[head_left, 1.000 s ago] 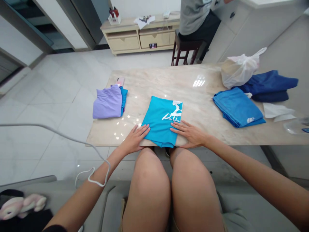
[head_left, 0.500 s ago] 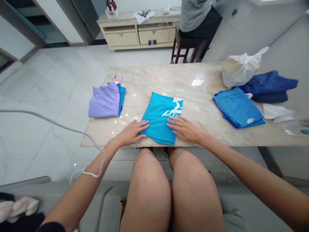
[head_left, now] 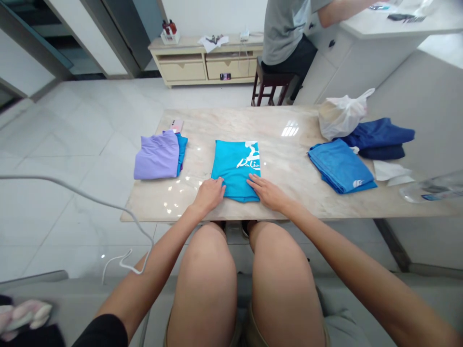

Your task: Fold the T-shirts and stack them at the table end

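A turquoise folded T-shirt (head_left: 231, 161) with a white print lies squared up on the marble table. At its left edge rests my left hand (head_left: 210, 195), fingertips on the cloth and thumb low beside it. My right hand (head_left: 269, 192) lies across the lower right edge, its fingers stretched out and slightly apart. Neither hand lifts the fabric. To the left sits a folded lilac garment (head_left: 157, 155) on top of a blue one (head_left: 182, 150). Over on the right is a folded blue garment (head_left: 342, 166) with a small white logo.
Behind the blue garment stand a white plastic bag (head_left: 340, 115) and darker blue clothes (head_left: 379, 137). White paper (head_left: 392, 172) and a clear bottle (head_left: 434, 188) lie at the right end. A pink phone (head_left: 176, 126) is at the back left. A white cable (head_left: 72, 193) crosses my left arm. Another person (head_left: 285, 43) sits on a stool.
The turquoise T-shirt has turned straight and slid away from the table's front edge. Both hands have moved with it, the left one inward. My view has shifted slightly.
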`<state>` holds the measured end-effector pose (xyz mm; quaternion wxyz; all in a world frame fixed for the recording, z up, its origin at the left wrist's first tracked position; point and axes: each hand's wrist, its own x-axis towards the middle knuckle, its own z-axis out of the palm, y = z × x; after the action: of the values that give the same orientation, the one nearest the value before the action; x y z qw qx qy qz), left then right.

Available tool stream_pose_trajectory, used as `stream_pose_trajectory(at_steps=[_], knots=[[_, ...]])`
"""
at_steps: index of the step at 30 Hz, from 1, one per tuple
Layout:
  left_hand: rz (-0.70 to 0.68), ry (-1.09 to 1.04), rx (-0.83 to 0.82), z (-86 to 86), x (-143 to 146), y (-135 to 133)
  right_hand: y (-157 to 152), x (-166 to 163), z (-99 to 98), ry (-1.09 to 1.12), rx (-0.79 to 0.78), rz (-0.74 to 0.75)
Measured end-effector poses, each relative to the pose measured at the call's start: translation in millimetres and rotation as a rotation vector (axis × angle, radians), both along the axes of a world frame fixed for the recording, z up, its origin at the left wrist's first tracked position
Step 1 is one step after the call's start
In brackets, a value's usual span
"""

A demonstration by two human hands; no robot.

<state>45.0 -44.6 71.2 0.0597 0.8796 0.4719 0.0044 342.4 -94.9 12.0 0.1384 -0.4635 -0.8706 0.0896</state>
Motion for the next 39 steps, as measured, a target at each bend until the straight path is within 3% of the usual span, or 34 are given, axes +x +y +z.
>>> stream_pose_trajectory(at_steps=[4, 8, 10, 16, 25, 27, 31, 36, 39], knots=[[-0.12, -0.058, -0.075, 5.4, -30, -19, -43, 1, 0.0, 0.089, 0.011, 0.03], [-0.371, -0.169, -0.112, -6.1, -66, -31, -73, 6, 1.2, 0.115, -0.004, 0.131], [-0.428, -0.198, -0.114, -14.3, -78, -35, -81, 8, 1.0, 0.119, -0.026, 0.143], [-0.432, -0.241, -0.078, -26.3, -80, -41, -75, 11, 0.3, 0.186, -0.02, 0.157], [-0.463, -0.267, -0.063, -21.0, -71, -21, -53, 18, 14.2, 0.197, -0.074, 0.181], [-0.447, -0.234, -0.071, -18.6, -64, -17, -50, 14, 15.9, 0.215, -0.083, 0.127], [-0.383, -0.285, -0.113, -19.2, -54, -11, -43, 1, 17.1, 0.386, -0.144, -0.192], [-0.418, -0.286, -0.206, -20.1, -48, -6, -17, -4, 24.9, 0.795, -0.477, -0.442], [-0.37, -0.334, -0.236, -16.6, -46, -9, -6, 1, 32.9, 0.86, -0.563, -0.53]])
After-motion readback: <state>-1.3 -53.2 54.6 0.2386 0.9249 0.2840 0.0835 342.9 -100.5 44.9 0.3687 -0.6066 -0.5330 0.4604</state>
